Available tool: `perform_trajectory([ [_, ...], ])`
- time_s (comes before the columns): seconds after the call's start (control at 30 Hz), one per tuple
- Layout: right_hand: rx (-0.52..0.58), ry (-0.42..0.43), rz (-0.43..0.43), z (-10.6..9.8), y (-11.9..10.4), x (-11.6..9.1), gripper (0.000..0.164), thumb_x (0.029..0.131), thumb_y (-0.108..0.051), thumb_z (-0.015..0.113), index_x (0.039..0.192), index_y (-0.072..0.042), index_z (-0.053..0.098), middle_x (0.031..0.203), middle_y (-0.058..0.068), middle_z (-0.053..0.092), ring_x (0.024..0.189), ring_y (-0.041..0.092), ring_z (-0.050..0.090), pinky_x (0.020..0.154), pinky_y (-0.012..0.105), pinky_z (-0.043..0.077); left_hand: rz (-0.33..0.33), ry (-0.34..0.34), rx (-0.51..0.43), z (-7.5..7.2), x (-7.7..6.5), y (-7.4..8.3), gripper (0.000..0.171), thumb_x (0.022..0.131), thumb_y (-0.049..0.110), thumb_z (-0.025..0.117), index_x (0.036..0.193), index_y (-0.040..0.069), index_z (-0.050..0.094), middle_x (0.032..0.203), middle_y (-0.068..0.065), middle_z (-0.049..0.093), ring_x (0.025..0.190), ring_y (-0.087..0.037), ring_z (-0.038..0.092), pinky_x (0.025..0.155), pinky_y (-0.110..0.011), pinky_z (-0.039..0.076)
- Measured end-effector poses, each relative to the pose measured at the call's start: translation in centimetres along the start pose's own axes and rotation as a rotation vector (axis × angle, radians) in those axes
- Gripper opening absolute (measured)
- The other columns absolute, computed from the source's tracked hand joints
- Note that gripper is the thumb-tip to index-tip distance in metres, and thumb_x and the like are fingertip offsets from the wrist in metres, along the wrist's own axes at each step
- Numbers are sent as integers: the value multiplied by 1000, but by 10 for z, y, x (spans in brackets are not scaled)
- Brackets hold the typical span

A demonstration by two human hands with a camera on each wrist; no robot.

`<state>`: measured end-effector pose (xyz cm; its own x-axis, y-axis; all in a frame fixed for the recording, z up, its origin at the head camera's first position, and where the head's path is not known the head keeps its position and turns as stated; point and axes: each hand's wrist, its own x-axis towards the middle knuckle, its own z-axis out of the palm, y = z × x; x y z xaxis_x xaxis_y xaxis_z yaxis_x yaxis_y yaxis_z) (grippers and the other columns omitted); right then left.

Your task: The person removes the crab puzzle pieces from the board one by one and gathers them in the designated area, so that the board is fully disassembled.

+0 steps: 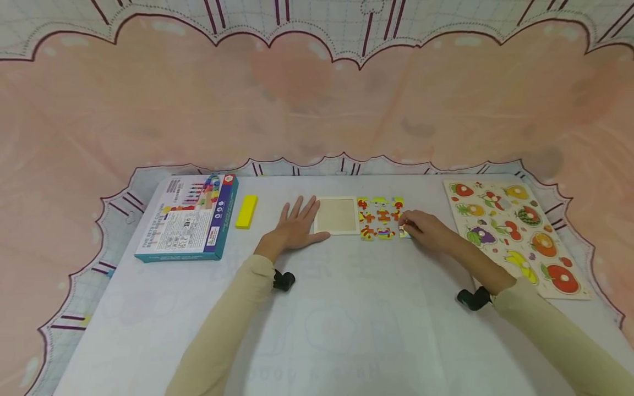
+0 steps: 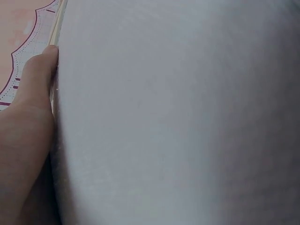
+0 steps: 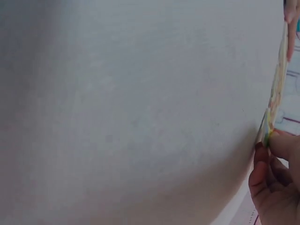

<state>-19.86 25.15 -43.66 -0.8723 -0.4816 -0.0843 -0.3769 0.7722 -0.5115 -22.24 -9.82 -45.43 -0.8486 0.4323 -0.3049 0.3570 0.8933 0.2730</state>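
My left hand lies with fingers spread at the left side of a shallow wooden puzzle frame, which shows a bare beige base. To the frame's right, several colorful jigsaw pieces, yellow with red and orange, lie in a block with gaps. At the lower right of that block, my right hand pinches a puzzle piece between thumb and fingertips, partly covering it. The right wrist view shows the piece edge-on close to the tabletop. In the left wrist view, the left thumb touches the frame's edge.
A boxed set printed with pictures and text lies at the left. Beside it is a yellow rectangular block. On the right, a fruit puzzle board lies partly beneath my right forearm. White cloth with a scalloped border covers the table.
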Motion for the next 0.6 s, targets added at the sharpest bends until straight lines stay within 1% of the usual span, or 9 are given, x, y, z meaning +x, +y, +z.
perform_trajectory([
  [0.1,-76,7,7,1,-5,-1,14,96,-3,56,109,-2,60,101,12,65,90,22,56,86,43,52,1,-2,8,0,-1,1,94,92,67,42,157,18,-4,165,0,-11,152,-29,-14,121,-54,-10],
  [0.2,-122,26,6,2,-9,-1,14,94,-4,58,108,-3,59,98,12,63,87,22,56,83,42,53,0,-3,10,-1,-2,2,94,92,67,42,157,18,-4,165,0,-11,152,-28,-14,121,-54,-10],
  [0.3,-138,56,0,5,-11,-3,13,93,-6,62,105,-3,57,97,14,55,83,23,55,76,39,52,3,-3,6,-2,-3,2,94,92,66,44,157,17,-3,166,-1,-10,152,-29,-13,121,-54,-10],
  [0.4,-157,80,-13,7,-11,-5,15,92,-7,64,104,-4,56,98,14,49,81,23,54,70,35,49,1,-4,2,-2,-3,3,94,92,66,44,157,17,-3,166,-1,-9,152,-29,-13,121,-55,-10],
  [0.5,-177,90,-2,8,-12,-6,17,92,-9,64,106,-4,56,99,14,49,81,23,53,71,35,49,2,-2,3,-2,-2,2,94,92,65,44,157,16,-3,166,-1,-9,152,-29,-13,121,-55,-10],
  [0.6,-191,90,29,9,-13,-7,20,93,-11,64,110,-4,56,100,14,52,84,22,54,74,37,52,6,7,4,0,0,0,93,93,65,43,157,17,-3,166,-1,-9,152,-29,-13,121,-54,-10],
])
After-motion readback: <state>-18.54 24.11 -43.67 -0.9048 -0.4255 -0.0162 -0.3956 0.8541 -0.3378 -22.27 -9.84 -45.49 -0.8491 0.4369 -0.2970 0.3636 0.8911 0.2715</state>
